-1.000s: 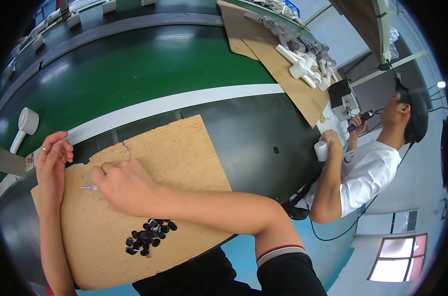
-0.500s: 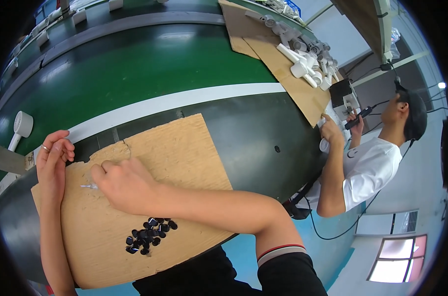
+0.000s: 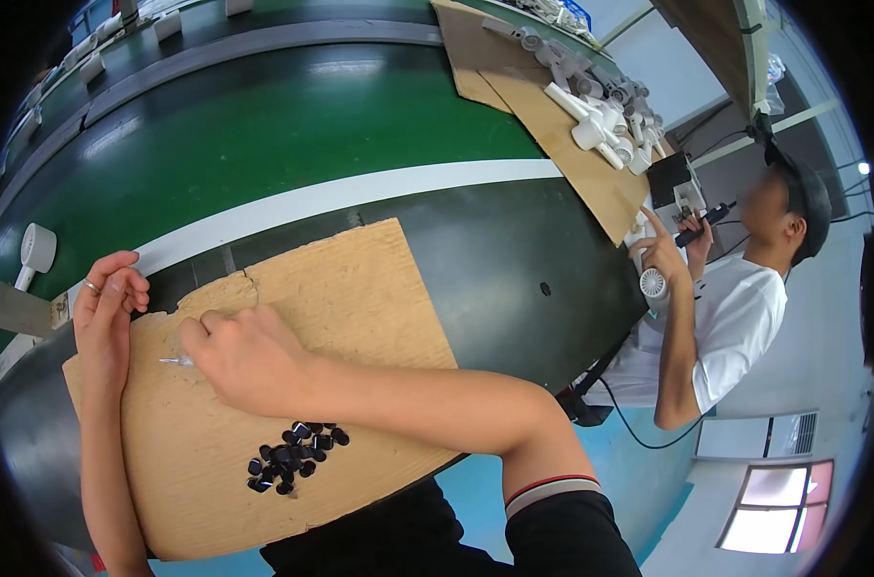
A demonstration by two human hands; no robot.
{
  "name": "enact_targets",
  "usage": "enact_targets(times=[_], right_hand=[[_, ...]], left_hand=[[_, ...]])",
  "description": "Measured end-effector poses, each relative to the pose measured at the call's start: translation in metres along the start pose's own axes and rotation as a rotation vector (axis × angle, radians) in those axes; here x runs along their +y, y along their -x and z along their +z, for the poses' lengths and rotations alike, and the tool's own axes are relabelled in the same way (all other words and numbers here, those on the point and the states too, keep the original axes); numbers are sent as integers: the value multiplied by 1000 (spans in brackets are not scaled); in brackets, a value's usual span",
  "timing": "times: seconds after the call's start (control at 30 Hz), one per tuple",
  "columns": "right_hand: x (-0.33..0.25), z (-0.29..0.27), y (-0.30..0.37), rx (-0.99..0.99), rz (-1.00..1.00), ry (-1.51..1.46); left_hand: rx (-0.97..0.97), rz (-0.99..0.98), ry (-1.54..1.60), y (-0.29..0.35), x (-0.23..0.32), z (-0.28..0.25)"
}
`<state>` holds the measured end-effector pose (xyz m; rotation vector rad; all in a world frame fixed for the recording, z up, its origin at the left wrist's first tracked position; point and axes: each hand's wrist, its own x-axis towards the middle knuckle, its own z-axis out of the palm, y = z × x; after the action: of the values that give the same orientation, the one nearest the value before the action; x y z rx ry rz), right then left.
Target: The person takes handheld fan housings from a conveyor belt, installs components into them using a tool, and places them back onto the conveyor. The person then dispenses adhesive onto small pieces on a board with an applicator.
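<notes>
My right hand [image 3: 249, 361] is closed over the cardboard sheet [image 3: 360, 298], its knuckles up. From its fingers, on the left side, sticks out a small clear tool with a thin pointed tip [image 3: 175, 361]; the rest of it is hidden in the grip. My left hand [image 3: 108, 303] is raised at the cardboard's left edge, a ring on one finger. Its fingers are loosely bent and slightly apart, with nothing seen in them. Below my right forearm, a pile of small shiny black pieces [image 3: 288, 457] lies on the cardboard.
A white handheld fan [image 3: 38, 250] lies on the green conveyor belt [image 3: 292, 115] at the left. More white fan bodies [image 3: 600, 125] lie on cardboard at the far right. There a co-worker [image 3: 735, 308] holds a black power tool [image 3: 706, 223] and a white fan [image 3: 653, 284].
The co-worker's near hand has lifted, and a round fan face now shows beside it. The fan at the left has slid slightly left and down; white parts on the far lane have shifted right. My hands stay almost still.
</notes>
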<state>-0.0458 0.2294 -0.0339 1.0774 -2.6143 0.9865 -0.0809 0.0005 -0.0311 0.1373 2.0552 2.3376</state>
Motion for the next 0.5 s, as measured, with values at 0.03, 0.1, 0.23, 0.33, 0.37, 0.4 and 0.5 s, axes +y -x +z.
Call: enact_targets(times=[0.03,0.1,0.23,0.33,0.37,0.4,0.5], right_hand=[[1,-1,0,-14,8,4],[5,-1,0,-34,16,17],[-8,4,-4,-98,76,91],[-17,6,-8,-258,191,164],[-18,5,-7,-192,158,86],[-21,-2,-7,-164,177,123],[-15,-1,4,-84,71,239]], left_hand=[[2,0,1,-1,-2,1],[5,3,6,-4,-7,2],[85,-40,-7,-1,2,-3],[42,-98,32,7,0,-5],[-6,-82,104,11,-3,-9],[-27,-29,167,9,-7,1],[-74,122,-93,12,-1,5]])
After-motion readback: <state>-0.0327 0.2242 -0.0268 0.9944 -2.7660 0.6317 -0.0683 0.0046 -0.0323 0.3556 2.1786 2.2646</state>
